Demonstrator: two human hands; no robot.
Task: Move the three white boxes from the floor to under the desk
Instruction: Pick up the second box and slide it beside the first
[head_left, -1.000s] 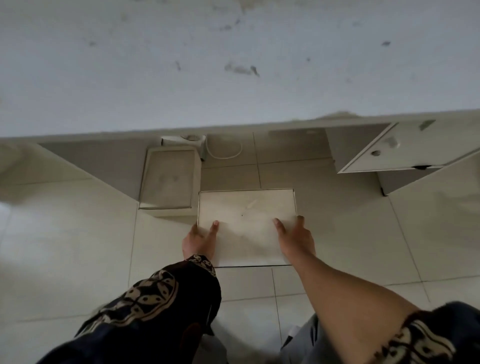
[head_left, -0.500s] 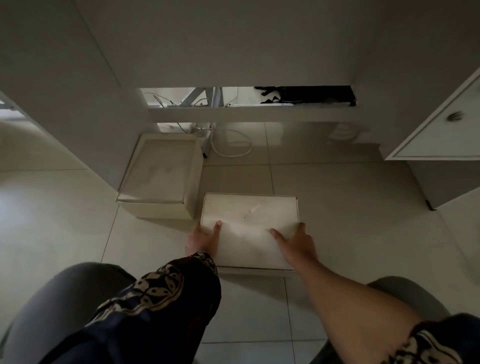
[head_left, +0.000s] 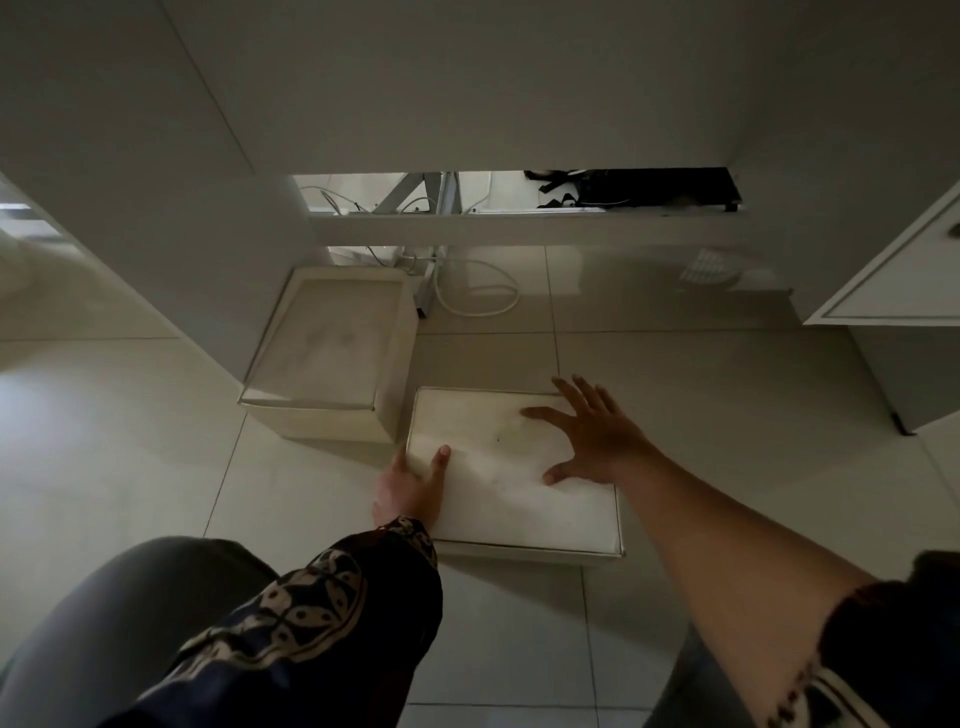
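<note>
Flat white box (head_left: 511, 473) on the floor, at the desk's mouth. We clamp its nine-o'clock edge with our left hand (head_left: 410, 486); our right hand (head_left: 592, 441) lies splayed on the lid, apparently for pushing. Second box (head_left: 332, 353) at ten o'clock.

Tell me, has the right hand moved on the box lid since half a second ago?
Yes. The right hand has slid forward across the near white box, fingers now spread flat near its far edge, closer to the desk.
</note>
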